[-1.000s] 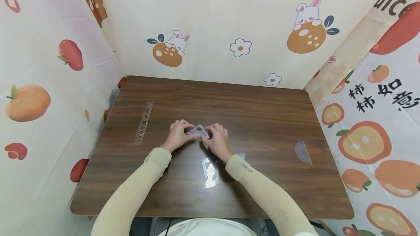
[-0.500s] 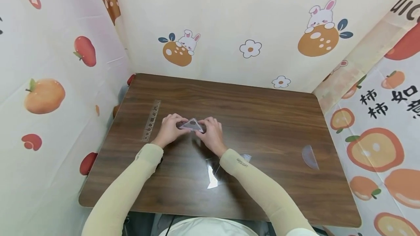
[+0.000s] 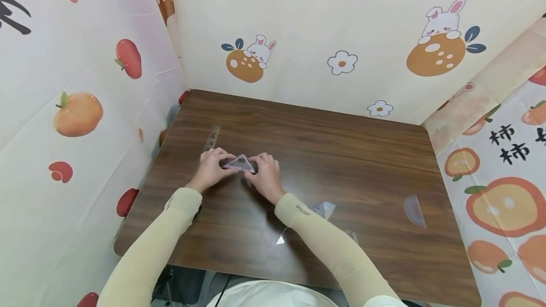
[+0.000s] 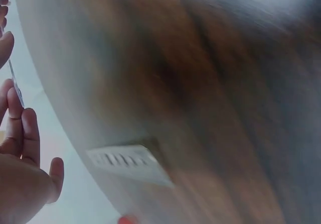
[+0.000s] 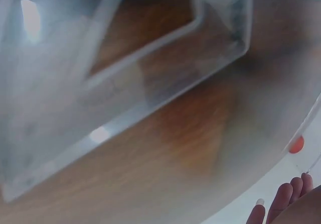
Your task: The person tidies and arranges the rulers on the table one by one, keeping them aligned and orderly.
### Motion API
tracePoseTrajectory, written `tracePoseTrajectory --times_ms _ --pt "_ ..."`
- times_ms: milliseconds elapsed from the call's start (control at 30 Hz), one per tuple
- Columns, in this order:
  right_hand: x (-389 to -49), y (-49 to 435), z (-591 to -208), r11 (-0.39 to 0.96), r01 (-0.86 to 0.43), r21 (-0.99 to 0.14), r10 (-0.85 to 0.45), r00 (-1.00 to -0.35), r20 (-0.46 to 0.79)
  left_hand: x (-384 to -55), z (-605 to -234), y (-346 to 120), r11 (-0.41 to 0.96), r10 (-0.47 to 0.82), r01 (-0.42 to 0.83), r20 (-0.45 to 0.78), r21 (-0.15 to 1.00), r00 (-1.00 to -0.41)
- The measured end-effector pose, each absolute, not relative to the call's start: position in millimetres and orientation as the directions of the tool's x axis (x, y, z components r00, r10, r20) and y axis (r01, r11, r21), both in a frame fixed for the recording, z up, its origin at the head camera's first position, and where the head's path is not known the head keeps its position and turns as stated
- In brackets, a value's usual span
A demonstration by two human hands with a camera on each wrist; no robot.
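A small clear set square (image 3: 239, 165) with a round hole is held between the two hands, long edge towards the person. My left hand (image 3: 210, 167) pinches its left corner between thumb and fingers. At the opposite corner my right hand (image 3: 265, 175) grips it the same way. Beyond the left hand lies a clear stencil ruler (image 3: 213, 135), its near part hidden behind that hand; a pale ruler end (image 4: 128, 162) shows in the left wrist view. Large in the right wrist view is a clear set square (image 5: 120, 96) with a triangular cut-out, close under the wrist.
A clear protractor (image 3: 414, 211) lies at the right of the brown wooden table (image 3: 341, 150). A clear piece with markings (image 3: 326, 209) shows just beyond the right forearm. The forearm covers much of another clear sheet, whose corner (image 3: 352, 236) sticks out. Printed cloth walls stand behind and beside the table.
Both hands have moved left across the table with the small set square, towards the stencil ruler, and now partly cover the ruler. The head view has turned left.
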State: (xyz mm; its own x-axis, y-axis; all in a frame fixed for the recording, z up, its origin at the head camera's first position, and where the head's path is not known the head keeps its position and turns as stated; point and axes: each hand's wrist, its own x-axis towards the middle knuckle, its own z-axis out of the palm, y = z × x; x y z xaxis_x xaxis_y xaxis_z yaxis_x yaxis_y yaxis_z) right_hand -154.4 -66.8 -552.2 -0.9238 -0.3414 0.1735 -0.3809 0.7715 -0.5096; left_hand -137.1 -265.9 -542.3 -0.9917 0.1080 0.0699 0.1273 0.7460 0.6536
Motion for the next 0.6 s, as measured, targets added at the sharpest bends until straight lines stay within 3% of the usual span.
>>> tracePoseTrajectory --times_ms 600 --pt "-139.7 -101.9 -572.5 0.762 -0.405 -0.506 -0.370 -0.913 0.174 -114.3 -562.2 -305.1 0.751 0.114 0.092 0.008 0.654 -0.993"
